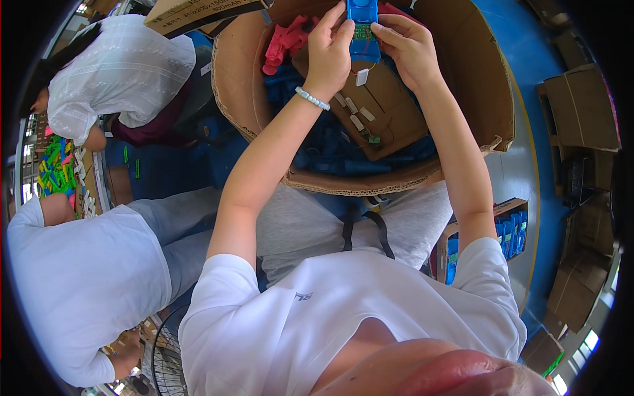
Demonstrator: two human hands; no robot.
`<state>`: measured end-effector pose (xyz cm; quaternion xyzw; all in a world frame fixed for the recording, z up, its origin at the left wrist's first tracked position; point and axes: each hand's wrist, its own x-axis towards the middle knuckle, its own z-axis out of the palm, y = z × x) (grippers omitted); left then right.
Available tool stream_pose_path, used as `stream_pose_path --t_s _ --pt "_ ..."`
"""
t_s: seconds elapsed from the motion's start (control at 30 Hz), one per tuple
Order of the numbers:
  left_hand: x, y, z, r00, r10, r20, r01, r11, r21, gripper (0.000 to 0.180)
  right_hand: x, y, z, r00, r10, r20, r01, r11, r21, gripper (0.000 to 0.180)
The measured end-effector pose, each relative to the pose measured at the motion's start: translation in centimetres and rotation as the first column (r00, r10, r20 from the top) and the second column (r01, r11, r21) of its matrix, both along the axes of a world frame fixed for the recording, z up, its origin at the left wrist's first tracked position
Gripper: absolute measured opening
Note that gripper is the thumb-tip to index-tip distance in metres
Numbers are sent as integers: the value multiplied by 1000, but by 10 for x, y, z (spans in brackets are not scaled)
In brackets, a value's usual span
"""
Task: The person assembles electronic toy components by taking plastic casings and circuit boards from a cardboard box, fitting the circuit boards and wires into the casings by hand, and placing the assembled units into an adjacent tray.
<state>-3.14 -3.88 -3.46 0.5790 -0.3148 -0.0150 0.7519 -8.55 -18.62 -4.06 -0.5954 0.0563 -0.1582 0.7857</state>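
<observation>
Over a large cardboard box (496,86), I hold a blue plastic housing (362,51) with both hands. A small green circuit board (363,32) sits in it, and a white connector (361,77) hangs below on thin wires. My left hand (329,53) grips the housing's left side, thumb near the board. Fingers of my right hand (411,51) close on its right side, thumb at the board's edge. Inside the box, a brown cardboard piece (389,135) carries several white connectors and another small board. Red plastic parts (285,43) and blue parts (356,166) lie around it.
Two people in white tops (122,72) work at my left, beside a table of green, yellow and white pieces (58,168). A printed carton (198,14) overhangs the box's upper left. A carton of blue parts (512,234) stands by my right elbow; more cartons (581,109) line the right.
</observation>
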Motion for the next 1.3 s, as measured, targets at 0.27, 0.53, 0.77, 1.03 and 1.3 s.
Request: stream_pose_path --t_s 0.27,0.53,0.77,1.03,1.3 --pt "19 1 9 872 -387 -300 199 840 -505 45 5 -34 -8 970 242 -36 -245 963 -115 41" --pt "41 12 -10 926 -211 -312 45 884 -465 28 4 -13 -15 996 -80 44 84 622 -778 20" --pt "19 3 -11 769 -347 -537 302 938 -172 33 2 -24 10 736 -257 627 657 495 -569 16" --pt "-9 3 -1 752 -443 -487 483 874 -49 32 2 -28 19 691 -174 701 717 289 -634 10" --pt "-10 3 -3 810 -379 -448 430 903 13 32 9 -25 23 753 -180 633 657 264 -706 14"
